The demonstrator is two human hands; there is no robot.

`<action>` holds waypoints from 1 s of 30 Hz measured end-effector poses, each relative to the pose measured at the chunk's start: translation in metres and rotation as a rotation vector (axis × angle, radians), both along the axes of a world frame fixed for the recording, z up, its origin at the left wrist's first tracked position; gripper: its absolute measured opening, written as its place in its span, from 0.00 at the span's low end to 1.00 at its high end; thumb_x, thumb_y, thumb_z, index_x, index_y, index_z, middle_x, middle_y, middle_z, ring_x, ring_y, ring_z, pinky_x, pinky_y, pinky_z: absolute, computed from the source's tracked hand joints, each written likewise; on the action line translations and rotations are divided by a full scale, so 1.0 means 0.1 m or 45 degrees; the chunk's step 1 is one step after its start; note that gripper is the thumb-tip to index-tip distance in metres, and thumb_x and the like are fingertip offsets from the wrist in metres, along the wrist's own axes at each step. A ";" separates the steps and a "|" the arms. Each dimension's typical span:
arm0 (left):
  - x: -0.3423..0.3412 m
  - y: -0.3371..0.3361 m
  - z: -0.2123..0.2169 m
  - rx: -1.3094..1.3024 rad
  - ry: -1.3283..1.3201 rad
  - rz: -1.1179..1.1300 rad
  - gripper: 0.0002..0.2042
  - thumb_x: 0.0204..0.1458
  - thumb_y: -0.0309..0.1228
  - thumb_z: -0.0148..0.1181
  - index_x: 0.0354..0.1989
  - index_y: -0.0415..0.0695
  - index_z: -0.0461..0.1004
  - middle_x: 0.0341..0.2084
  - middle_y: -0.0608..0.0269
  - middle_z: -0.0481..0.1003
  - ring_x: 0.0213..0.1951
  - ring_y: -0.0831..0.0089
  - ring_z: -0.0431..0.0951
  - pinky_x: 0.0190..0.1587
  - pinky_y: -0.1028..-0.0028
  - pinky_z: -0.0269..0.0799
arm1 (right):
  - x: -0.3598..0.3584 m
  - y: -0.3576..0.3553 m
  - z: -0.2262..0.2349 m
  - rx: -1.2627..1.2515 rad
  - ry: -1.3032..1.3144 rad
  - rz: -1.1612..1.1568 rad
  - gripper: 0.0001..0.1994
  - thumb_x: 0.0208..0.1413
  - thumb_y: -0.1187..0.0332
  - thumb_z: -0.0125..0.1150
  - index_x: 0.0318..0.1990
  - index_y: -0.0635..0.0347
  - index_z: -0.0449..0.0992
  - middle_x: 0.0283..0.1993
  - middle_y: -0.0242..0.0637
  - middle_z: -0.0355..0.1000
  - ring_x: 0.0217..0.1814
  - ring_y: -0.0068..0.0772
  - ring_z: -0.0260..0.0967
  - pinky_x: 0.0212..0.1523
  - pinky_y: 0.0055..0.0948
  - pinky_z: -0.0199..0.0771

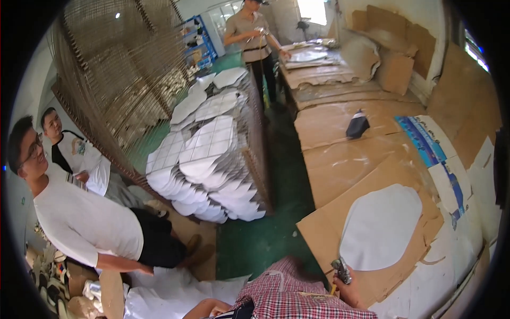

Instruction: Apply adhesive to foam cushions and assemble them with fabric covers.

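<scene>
My right hand [348, 290] is closed around a stained metal spray gun [342, 271], with a bit of yellow hose [333, 289] below it. The gun's tip is beside the lower left edge of a white, rounded sheet [383, 226], which lies flat on a piece of brown cardboard [322, 221]. Close to my body, at the lower edge, is my left hand [213, 307], by the red checked apron [287, 290]. Its fingers are mostly hidden.
A long cardboard-covered table [340, 159] runs away on the right, with a dark pointed object [358, 125] on it. Stacks of white sheets [210, 143] stand by a wire rack [117, 69]. Two people stand left; another person [255, 40] works at the far end.
</scene>
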State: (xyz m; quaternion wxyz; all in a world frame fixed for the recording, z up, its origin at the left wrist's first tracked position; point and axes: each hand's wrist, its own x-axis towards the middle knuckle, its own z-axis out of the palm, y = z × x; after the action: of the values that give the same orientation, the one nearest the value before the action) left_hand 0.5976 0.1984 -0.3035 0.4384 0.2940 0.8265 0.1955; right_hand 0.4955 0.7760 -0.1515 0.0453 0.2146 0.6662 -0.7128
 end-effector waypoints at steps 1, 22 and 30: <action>0.06 -0.08 -0.01 0.001 -0.036 0.035 0.19 0.47 0.47 0.57 0.48 0.58 0.69 0.33 0.62 0.74 0.31 0.63 0.77 0.27 0.63 0.76 | 0.02 0.01 0.03 0.015 -0.015 -0.003 0.26 0.48 0.78 0.58 0.56 0.59 0.61 0.34 0.32 0.70 0.30 0.23 0.68 0.25 0.22 0.70; -1.55 1.14 0.35 -0.282 -0.391 0.798 0.19 0.48 0.45 0.55 0.48 0.55 0.71 0.35 0.59 0.75 0.33 0.64 0.78 0.30 0.61 0.77 | -0.28 -0.14 0.02 0.085 0.065 0.058 0.26 0.45 0.76 0.61 0.54 0.60 0.65 0.34 0.33 0.71 0.36 0.23 0.69 0.39 0.25 0.70; -1.90 1.35 0.31 -0.372 -0.561 0.989 0.19 0.48 0.44 0.55 0.48 0.54 0.72 0.36 0.58 0.76 0.33 0.64 0.78 0.31 0.61 0.77 | -0.23 -0.10 0.05 0.167 0.062 0.059 0.26 0.45 0.75 0.62 0.55 0.60 0.64 0.34 0.33 0.71 0.36 0.25 0.69 0.40 0.26 0.70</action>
State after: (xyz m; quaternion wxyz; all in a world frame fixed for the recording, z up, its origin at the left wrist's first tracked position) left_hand 0.4075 0.3338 -0.2726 0.5346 -0.1503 0.7815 0.2842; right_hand 0.4726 0.7664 -0.1470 0.0314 0.1843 0.7171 -0.6714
